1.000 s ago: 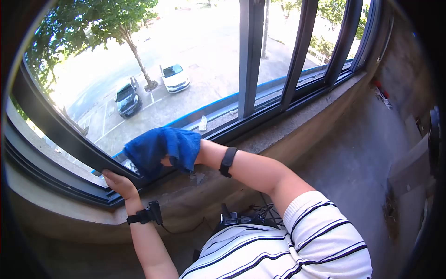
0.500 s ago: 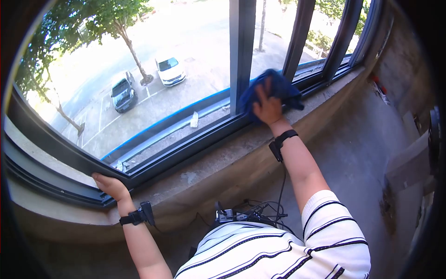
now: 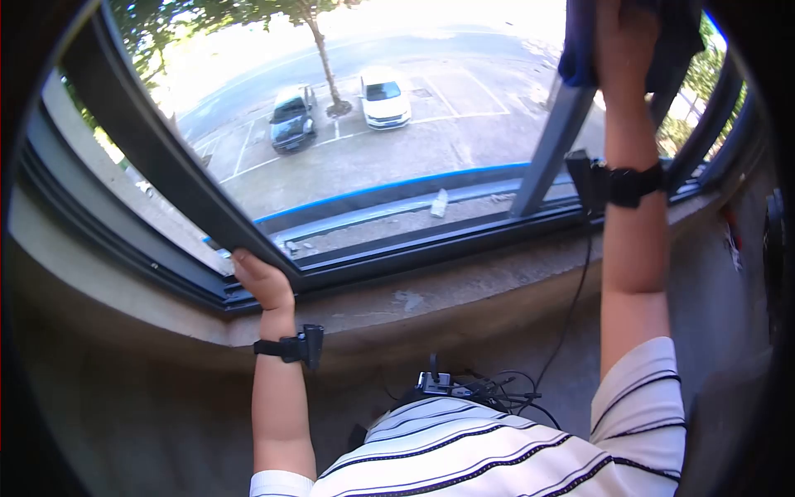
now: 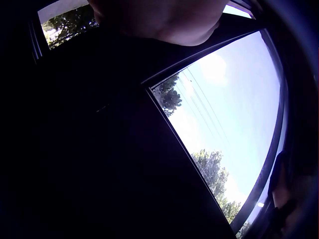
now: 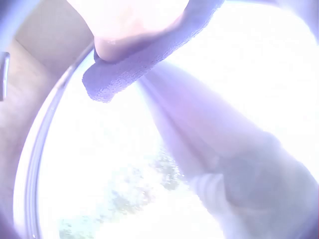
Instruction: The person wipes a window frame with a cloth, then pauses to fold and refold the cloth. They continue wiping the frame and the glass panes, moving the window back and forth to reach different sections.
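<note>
My right hand (image 3: 629, 50) is raised at the upper right of the head view, pressing a blue cloth (image 3: 580, 50) against the window. In the right wrist view the cloth (image 5: 119, 74) lies between the hand (image 5: 137, 20) and the bright glass, which shows a reflected arm. Low on the left, my left hand (image 3: 267, 282) grips the dark window frame (image 3: 178, 166) near its bottom corner, thumb on the left side and other fingers mostly hidden. The left wrist view shows part of that hand (image 4: 159, 20) at the top, above dark framing.
A concrete sill (image 3: 414, 298) runs below the window, with more dark frame bars to the right. Black cables (image 3: 505, 391) and a small device (image 3: 434, 382) are by my waist. Outside are a ledge with a white scrap (image 3: 439, 204), two cars and trees.
My right hand has carried the cloth from the lower left, along the bottom rail to the right, then up to the upper right. The left hand stays at the frame; the head view has shifted.
</note>
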Demonstrator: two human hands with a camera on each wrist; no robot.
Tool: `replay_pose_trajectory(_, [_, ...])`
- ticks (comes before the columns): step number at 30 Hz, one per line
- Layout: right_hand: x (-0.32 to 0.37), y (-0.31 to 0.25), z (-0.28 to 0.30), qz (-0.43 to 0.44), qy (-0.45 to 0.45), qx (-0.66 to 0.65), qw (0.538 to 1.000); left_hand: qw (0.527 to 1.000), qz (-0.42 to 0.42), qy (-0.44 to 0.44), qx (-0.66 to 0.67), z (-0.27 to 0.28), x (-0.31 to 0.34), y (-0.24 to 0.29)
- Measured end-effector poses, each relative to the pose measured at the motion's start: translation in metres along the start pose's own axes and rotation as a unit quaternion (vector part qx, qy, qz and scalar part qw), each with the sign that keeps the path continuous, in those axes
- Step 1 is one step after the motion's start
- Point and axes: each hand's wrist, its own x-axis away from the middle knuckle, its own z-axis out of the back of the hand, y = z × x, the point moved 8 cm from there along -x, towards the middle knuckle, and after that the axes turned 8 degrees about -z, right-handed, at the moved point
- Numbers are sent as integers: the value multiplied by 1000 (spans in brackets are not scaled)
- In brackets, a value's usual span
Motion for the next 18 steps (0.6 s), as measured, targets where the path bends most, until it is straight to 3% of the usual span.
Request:
replay_pose_trajectory(1, [-27, -25, -6, 15, 10, -6, 1000, 1000, 14, -9, -24, 3, 3, -14])
replay_pose_trajectory(3, [-77, -82, -19, 40, 41, -26, 998, 997, -17, -11, -73, 0, 5, 14])
replay_pose_trajectory(4, [-84, -128, -11, 103, 26, -68, 992, 997, -39, 18, -64, 0, 5, 25])
replay_pose_trajectory(5, [-99, -151, -24, 56, 14, -126, 990, 999, -17, -5, -48, -2, 5, 25])
replay_pose_trajectory(6, [-101, -189, -24, 178, 25, -120, 976, 999, -13, -8, -40, -3, 4, 30])
replay_pose_trajectory(8, [-89, -242, -32, 222, 92, -60, 969, 998, 40, -35, 41, -10, 8, -2])
replay_pose_trajectory(10, [-72, -279, -53, 210, 10, -103, 972, 999, 6, -30, 24, -8, 3, 29])
replay_pose_trajectory(11, [-55, -296, -46, 217, 18, -132, 967, 999, -2, -29, 26, -8, 1, 38])
replay_pose_trajectory(12, [-44, -306, -54, 159, -100, -159, 969, 999, -29, -24, 16, -8, 1, 40])
replay_pose_trajectory(14, [-13, -317, -69, 102, -184, -168, 963, 999, -30, -30, 13, -9, 0, 46])
replay_pose_trajectory(16, [22, -323, -71, 124, -89, -210, 966, 999, -32, -42, 10, -10, 0, 47])
replay_pose_trajectory(18, [61, -328, -73, 158, -114, -165, 967, 999, -40, -25, 15, -8, -2, 48])
